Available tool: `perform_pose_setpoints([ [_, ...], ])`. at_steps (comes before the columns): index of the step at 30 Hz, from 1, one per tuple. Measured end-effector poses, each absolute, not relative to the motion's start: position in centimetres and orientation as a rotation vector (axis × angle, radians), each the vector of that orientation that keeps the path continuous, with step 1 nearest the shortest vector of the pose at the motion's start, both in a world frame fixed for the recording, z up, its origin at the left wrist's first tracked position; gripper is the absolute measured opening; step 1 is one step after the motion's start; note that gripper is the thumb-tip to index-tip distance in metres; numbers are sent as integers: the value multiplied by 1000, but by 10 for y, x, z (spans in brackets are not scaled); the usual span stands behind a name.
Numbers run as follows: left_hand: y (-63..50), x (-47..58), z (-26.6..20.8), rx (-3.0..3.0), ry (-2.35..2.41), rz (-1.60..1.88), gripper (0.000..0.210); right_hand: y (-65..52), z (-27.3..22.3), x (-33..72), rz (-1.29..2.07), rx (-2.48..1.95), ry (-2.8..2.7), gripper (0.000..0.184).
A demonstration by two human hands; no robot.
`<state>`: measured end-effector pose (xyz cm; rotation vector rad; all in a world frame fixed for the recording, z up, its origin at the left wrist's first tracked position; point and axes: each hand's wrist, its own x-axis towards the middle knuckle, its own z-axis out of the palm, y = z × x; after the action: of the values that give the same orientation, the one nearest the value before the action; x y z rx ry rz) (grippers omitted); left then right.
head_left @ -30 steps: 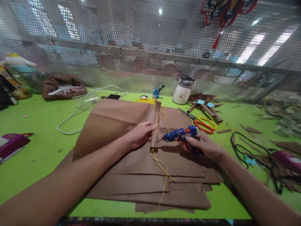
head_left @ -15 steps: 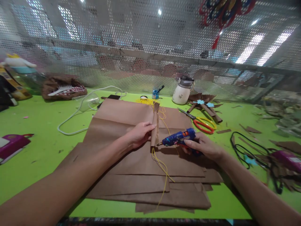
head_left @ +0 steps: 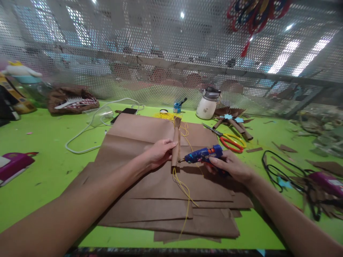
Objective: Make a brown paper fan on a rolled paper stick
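Observation:
Between the fingers and thumb of my left hand (head_left: 160,151) is a rolled brown paper tube (head_left: 175,151), its far end cut into a fringe. Yellow string (head_left: 183,185) trails out of the tube's near end. My right hand (head_left: 233,165) is closed around a blue glue gun (head_left: 203,155). The gun's metal nozzle points left and sits at the tube's right edge, near its lower end; whether it touches is hard to tell. Beneath both hands lies a stack of brown paper sheets (head_left: 150,185).
Scissors (head_left: 232,141) with red and yellow handles lie right of the paper. Behind stand a white jar (head_left: 207,104) and a small blue bottle (head_left: 177,107). A black cord (head_left: 270,171) and paper scraps lie at right, a white cable (head_left: 77,146) at left.
The glue gun's nozzle has shifted slightly up along the tube's right edge, away from its near end. My left hand and the tube stay almost where they were.

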<state>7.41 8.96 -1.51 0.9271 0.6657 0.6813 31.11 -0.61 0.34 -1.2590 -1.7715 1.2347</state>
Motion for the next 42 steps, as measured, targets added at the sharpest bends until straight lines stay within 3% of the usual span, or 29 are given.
perform_pose_setpoints([
  [9, 89, 75, -15, 910, 695, 695, 6, -9, 4, 313, 1380, -1222, -1711, 40],
  [17, 91, 72, -20, 979, 627, 663, 21, -1, -6, 308, 1258, -1187, -1579, 39],
  [42, 85, 70, -18, 1120, 553, 595, 25, 17, -14, 308, 1075, -1205, -1285, 37],
])
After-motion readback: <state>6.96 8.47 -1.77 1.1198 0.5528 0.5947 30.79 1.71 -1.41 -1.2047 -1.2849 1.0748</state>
